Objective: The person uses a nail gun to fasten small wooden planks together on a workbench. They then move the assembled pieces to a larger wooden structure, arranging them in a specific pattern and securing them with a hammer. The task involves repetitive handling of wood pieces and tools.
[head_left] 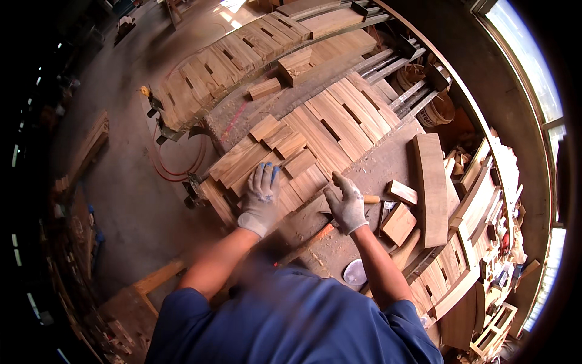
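Observation:
My left hand (262, 197), in a pale work glove with blue on its fingertips, lies with fingers stretched over loose wooden blocks and strips. These pieces (285, 138) rest on a slatted wooden panel (332, 128) with dark slots, clamped on a bench. My right hand (348, 205), also gloved, hovers by the panel's near edge, thumb and forefinger apart, with nothing visible between them. Just beside it a wooden tool handle (371, 199) shows; the glove may hide its other end. A hammer with an orange-red handle (314, 238) lies on the bench between my forearms.
A second slotted panel (230, 57) is clamped farther off, with a loose block (264, 89) in between. To the right lie a curved board (431, 188), small blocks (398, 223) and a white round lid or dish (355, 272). Metal clamp bars (418, 97) extend past the panel's end.

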### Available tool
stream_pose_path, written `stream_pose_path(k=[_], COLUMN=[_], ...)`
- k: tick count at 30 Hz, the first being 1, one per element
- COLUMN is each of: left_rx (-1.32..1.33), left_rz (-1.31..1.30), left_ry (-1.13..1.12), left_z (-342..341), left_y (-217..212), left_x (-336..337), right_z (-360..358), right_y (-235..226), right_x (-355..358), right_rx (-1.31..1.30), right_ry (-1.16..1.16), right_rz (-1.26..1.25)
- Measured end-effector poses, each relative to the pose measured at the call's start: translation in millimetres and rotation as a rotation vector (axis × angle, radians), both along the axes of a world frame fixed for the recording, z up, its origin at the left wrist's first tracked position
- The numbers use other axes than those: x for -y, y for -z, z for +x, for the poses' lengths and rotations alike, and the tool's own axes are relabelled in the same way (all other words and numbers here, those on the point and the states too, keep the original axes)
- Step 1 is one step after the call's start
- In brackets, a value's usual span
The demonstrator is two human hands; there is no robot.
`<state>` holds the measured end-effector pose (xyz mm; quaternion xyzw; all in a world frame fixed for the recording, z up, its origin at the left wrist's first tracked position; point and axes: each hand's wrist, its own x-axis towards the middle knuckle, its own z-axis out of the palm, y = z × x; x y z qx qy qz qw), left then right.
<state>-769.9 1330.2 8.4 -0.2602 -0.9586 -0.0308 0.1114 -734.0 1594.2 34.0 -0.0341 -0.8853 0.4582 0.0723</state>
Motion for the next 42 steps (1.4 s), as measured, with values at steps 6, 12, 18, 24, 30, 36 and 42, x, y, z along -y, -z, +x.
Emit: stream_pose_path(k=[6,12,18,24,30,36,42], left_rx=[0.058,0.183,0.270,1.070,0.957,0.432,0.387], left_rz=[0.084,0.250,0.591,0.963,0.766,0.451,0.107], left_ry=[-0.013,0.029,0.249,0.019,-0.016,0.276,0.327], left_z=[11,46,53,39,31,-18,-55], left_y=[-28,-69,-97,-70,-62,-27,-4], left_x=[-24,-67,-96,-110,-134,-121,-118], right_z=[40,39,21,5,-3,-60,-183], right_y=[-1,6,-37,-60,-70,-72,-61], right_x=[54,65,29,-5,-7,-92,-202], right_rx=[0.364,0.379,0.319,0.342,0.354,0.359,0.145], right_ry=[0.101,0.262,0.487,0.420,0.481,0.387,0.398], right_rz=[-0.612,-1.039,-1.212,-1.257,-0.785,-0.413,0.141])
